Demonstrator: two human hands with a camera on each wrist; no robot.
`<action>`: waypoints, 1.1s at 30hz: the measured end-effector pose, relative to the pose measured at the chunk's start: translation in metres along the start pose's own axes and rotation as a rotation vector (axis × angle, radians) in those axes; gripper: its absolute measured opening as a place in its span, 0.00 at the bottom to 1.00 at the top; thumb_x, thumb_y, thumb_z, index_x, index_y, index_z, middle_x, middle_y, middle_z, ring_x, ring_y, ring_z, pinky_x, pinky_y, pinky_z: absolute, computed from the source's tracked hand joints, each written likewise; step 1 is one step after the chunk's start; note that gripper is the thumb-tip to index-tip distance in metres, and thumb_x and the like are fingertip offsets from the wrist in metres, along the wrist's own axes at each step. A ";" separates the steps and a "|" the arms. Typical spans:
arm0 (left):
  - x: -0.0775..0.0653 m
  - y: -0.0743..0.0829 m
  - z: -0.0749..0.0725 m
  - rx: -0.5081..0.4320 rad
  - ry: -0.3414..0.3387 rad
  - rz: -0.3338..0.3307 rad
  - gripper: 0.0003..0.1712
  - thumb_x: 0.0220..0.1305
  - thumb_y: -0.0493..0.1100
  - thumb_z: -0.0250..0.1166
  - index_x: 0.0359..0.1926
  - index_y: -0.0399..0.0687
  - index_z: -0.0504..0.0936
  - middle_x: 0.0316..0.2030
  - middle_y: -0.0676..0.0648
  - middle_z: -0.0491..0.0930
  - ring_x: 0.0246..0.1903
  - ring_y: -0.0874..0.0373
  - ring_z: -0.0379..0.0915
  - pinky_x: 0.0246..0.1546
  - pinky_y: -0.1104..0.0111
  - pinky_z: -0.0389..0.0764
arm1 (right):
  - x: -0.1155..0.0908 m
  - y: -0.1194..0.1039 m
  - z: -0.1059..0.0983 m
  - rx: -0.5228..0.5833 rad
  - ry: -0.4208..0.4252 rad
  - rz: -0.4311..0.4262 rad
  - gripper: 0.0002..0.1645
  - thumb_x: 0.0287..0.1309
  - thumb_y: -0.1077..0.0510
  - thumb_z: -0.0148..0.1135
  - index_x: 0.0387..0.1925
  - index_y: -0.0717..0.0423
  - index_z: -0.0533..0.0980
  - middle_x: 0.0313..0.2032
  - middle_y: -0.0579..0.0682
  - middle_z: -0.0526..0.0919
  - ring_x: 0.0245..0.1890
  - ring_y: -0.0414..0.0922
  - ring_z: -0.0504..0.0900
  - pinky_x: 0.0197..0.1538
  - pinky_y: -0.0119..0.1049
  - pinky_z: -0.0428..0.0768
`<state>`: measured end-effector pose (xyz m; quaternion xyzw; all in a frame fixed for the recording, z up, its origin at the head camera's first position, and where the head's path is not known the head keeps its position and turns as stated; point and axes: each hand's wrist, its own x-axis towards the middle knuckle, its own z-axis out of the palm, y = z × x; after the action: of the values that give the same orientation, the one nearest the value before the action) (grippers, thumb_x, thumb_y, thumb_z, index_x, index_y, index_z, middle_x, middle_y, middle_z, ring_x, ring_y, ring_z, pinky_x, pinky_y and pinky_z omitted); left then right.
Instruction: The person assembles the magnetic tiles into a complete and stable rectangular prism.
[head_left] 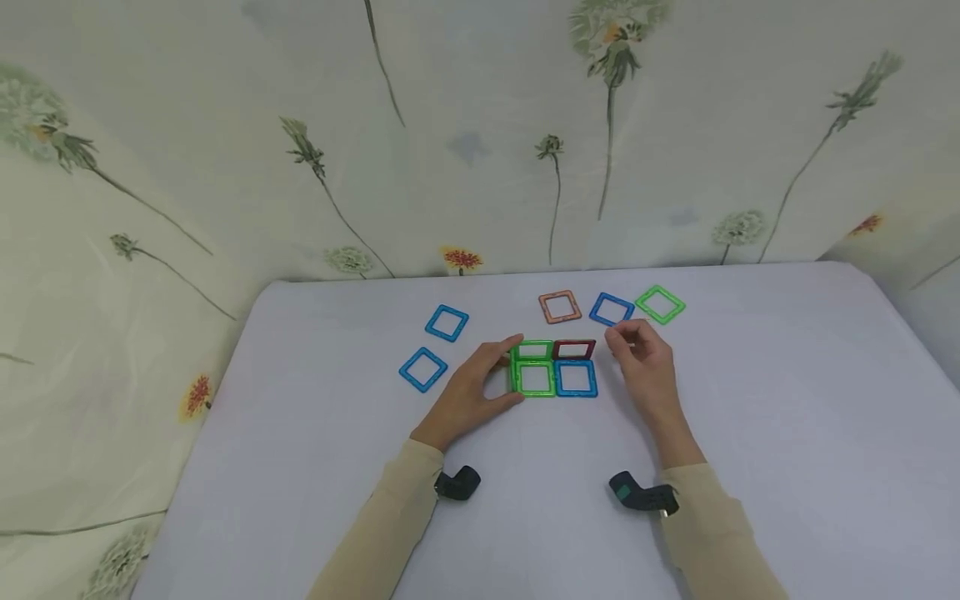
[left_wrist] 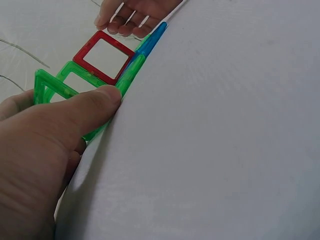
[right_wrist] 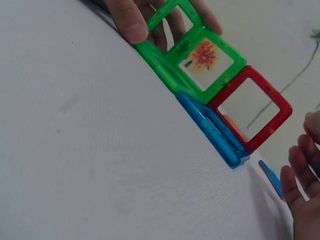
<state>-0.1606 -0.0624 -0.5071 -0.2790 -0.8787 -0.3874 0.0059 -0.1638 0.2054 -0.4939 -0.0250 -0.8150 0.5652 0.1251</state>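
Note:
Four-sided magnetic tile frames are joined in the middle of the table. A green tile (head_left: 536, 395) and a blue tile (head_left: 576, 395) lie flat side by side. Behind them stand another green tile (head_left: 536, 342) and a red tile (head_left: 574, 341). At the left end, an upright green tile (right_wrist: 186, 8) closes the side. My left hand (head_left: 468, 392) grips this end tile, thumb at its front and fingers at the back. Just right of the red tile is my right hand (head_left: 647, 367), its fingers loosely bent and holding nothing.
Two loose blue tiles (head_left: 427, 327) lie to the left. Behind the joined tiles are an orange tile (head_left: 560, 321), a blue tile (head_left: 617, 297) and a green tile (head_left: 647, 309). The white table (head_left: 787, 400) meets a flowered cloth backdrop (head_left: 480, 200).

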 end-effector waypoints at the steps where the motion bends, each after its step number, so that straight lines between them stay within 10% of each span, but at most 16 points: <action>1: 0.000 0.000 0.000 -0.001 0.000 0.001 0.51 0.53 0.47 0.71 0.71 0.73 0.50 0.60 0.58 0.67 0.55 0.66 0.68 0.60 0.72 0.72 | 0.001 0.001 0.000 -0.017 -0.011 -0.004 0.19 0.64 0.42 0.54 0.45 0.52 0.72 0.40 0.42 0.75 0.41 0.37 0.73 0.44 0.18 0.73; 15: 0.001 -0.001 0.001 0.018 0.003 0.009 0.51 0.53 0.48 0.71 0.72 0.69 0.51 0.58 0.57 0.68 0.54 0.66 0.68 0.58 0.72 0.73 | 0.007 -0.004 -0.007 -0.147 -0.222 -0.084 0.15 0.67 0.50 0.52 0.50 0.53 0.73 0.49 0.48 0.77 0.47 0.37 0.74 0.48 0.14 0.70; 23: 0.000 -0.001 0.000 0.015 0.008 0.003 0.52 0.53 0.48 0.71 0.71 0.75 0.49 0.58 0.58 0.68 0.54 0.66 0.68 0.58 0.72 0.73 | 0.031 0.009 -0.017 -0.325 -0.413 -0.185 0.16 0.68 0.51 0.51 0.55 0.47 0.71 0.56 0.47 0.70 0.51 0.44 0.75 0.54 0.44 0.76; 33: 0.001 0.001 -0.001 0.011 -0.008 -0.025 0.51 0.53 0.48 0.71 0.71 0.73 0.50 0.58 0.58 0.67 0.55 0.66 0.68 0.59 0.71 0.72 | 0.051 0.007 -0.010 -0.496 -0.519 -0.205 0.23 0.68 0.53 0.50 0.63 0.37 0.67 0.43 0.47 0.73 0.40 0.44 0.70 0.42 0.40 0.72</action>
<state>-0.1608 -0.0620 -0.5055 -0.2693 -0.8844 -0.3812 -0.0010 -0.2119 0.2264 -0.4882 0.1713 -0.9300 0.3228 -0.0398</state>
